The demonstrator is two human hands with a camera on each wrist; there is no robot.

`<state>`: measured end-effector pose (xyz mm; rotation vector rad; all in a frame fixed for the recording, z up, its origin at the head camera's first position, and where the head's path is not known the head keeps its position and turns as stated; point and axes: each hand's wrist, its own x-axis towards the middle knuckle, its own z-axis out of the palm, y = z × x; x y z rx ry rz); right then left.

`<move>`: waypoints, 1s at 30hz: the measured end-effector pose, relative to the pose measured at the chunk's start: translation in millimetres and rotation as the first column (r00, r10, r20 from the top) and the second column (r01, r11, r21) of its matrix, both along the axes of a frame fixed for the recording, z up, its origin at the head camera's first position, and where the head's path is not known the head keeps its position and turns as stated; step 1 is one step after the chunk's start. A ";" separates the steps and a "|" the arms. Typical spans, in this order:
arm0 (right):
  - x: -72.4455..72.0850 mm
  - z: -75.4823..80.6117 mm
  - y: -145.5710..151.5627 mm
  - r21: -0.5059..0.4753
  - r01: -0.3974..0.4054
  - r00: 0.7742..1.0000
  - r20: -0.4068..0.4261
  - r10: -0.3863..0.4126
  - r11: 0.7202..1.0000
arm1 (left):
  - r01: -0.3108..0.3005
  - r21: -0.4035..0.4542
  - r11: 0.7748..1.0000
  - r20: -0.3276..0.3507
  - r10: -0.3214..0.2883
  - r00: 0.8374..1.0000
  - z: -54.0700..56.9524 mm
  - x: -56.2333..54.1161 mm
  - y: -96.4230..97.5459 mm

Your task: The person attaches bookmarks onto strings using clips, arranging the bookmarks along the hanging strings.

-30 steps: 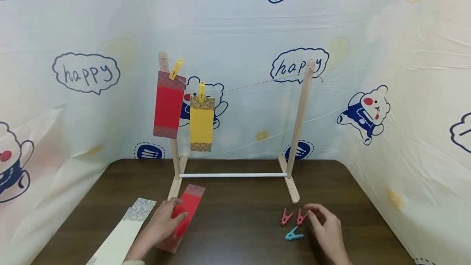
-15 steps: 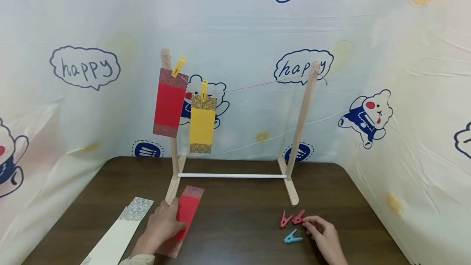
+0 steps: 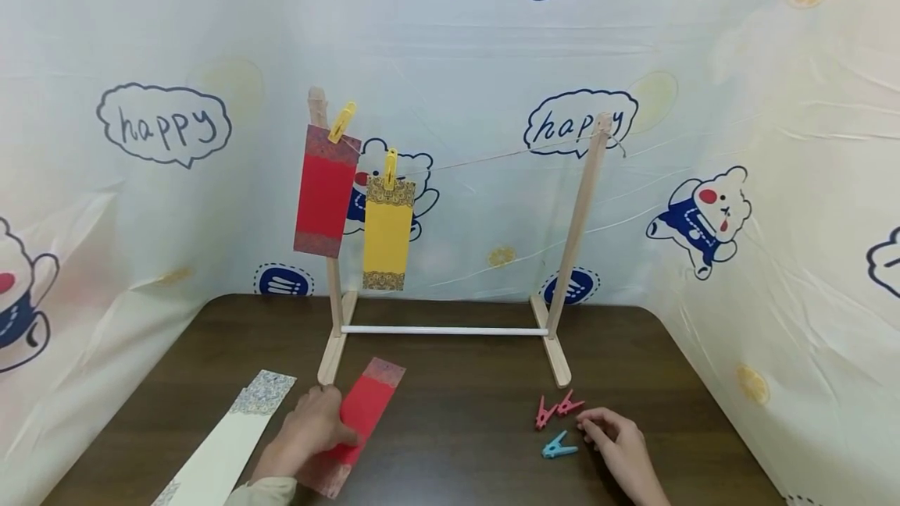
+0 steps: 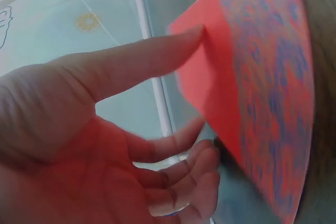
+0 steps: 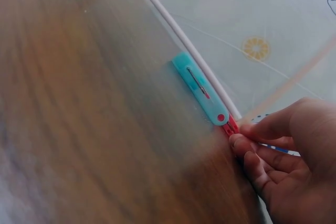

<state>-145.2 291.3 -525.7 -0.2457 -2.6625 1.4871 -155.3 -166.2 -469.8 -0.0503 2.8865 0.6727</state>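
left hand [image 3: 308,426] relaxed, fingers half-curled, thumb on red card [image 3: 371,406], right hand [image 3: 620,447] fingertips at red clip [image 3: 569,404], can't tell if pinching, blue clip [image 3: 558,447] near, brown bench [image 3: 450,428]

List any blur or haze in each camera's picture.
Head view: the lying red strip looks fairly sharp, in soft light; left wrist view: its patterned end is smeared; right wrist view: milky haze veils part of the tabletop, though the teal clip has crisper edges.
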 end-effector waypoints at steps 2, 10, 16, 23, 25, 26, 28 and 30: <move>-0.6 -0.2 0.1 0.012 -0.006 1.000 -0.002 0.006 1.000 | 0.028 0.012 1.000 0.007 -0.028 1.000 0.5 -0.3 0.2; -1.5 2.4 0.1 0.034 -0.015 1.000 0.000 0.015 0.999 | 0.022 -0.038 0.999 -0.034 -0.023 0.999 -0.8 0.7 9.2; -2.1 5.6 -0.5 0.047 -0.016 1.000 -0.015 0.017 0.999 | 0.037 -0.010 0.999 -0.061 -0.037 0.997 1.0 1.7 18.4; -0.5 6.3 -2.0 0.031 -0.015 1.000 -0.003 0.015 0.999 | 0.069 0.026 0.997 -0.039 -0.068 0.997 3.3 2.9 20.4; -0.4 6.8 -1.9 0.033 -0.017 1.000 -0.011 0.017 0.999 | 0.077 -0.015 0.997 -0.029 -0.078 0.997 5.2 4.3 20.0; -0.4 7.2 -1.8 0.035 -0.018 1.000 -0.015 0.019 0.999 | 0.080 -0.032 0.996 -0.024 -0.081 0.996 6.6 4.9 19.8; -0.6 8.0 -1.4 0.039 -0.019 1.000 -0.022 0.019 0.999 | 0.095 -0.056 0.994 -0.018 -0.096 0.995 9.3 6.6 19.4; -0.8 8.1 -1.0 0.045 -0.016 1.000 -0.021 0.017 0.999 | 0.111 -0.059 0.992 -0.012 -0.112 0.994 10.9 8.7 18.9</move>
